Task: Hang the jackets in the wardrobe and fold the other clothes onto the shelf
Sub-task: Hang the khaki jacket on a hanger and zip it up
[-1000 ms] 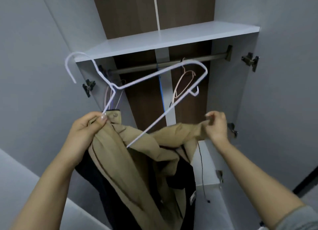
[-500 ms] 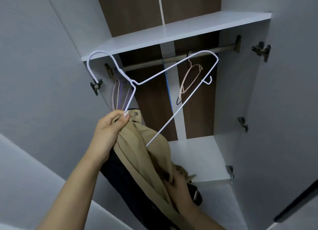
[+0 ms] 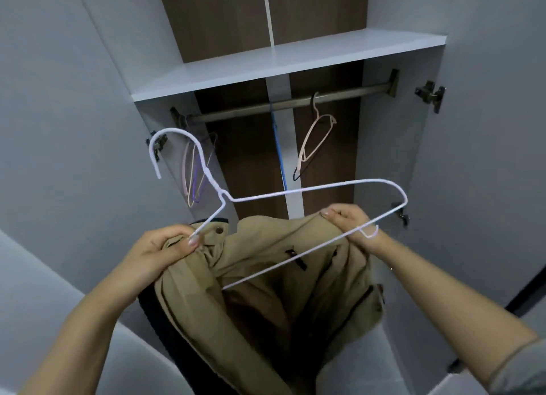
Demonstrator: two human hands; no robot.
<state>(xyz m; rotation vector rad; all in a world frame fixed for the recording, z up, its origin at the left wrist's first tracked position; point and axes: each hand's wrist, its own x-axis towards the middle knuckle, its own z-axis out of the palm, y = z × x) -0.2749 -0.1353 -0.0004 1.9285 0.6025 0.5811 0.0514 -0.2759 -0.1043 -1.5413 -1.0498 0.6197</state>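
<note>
A tan jacket [image 3: 266, 279] with a dark lining hangs open between my hands in front of the open wardrobe. My left hand [image 3: 159, 256] pinches its collar together with one end of a white wire hanger [image 3: 295, 191], whose hook points up and left. My right hand [image 3: 348, 223] grips the jacket's other shoulder edge, just under the hanger's right corner. The hanger's lower bar crosses in front of the jacket opening. The wardrobe rail [image 3: 289, 102] runs above, under the white shelf [image 3: 283, 67].
A pink hanger [image 3: 314, 140] and a blue one [image 3: 279, 149] hang from the rail; several more hangers [image 3: 196, 170] cluster at its left end. Grey open doors stand left [image 3: 59, 129] and right [image 3: 487, 158], with hinges on both sides.
My right hand came up from low inside the jacket and took its right shoulder edge, spreading the jacket open. The hanger tilted flatter and dropped lower in view.
</note>
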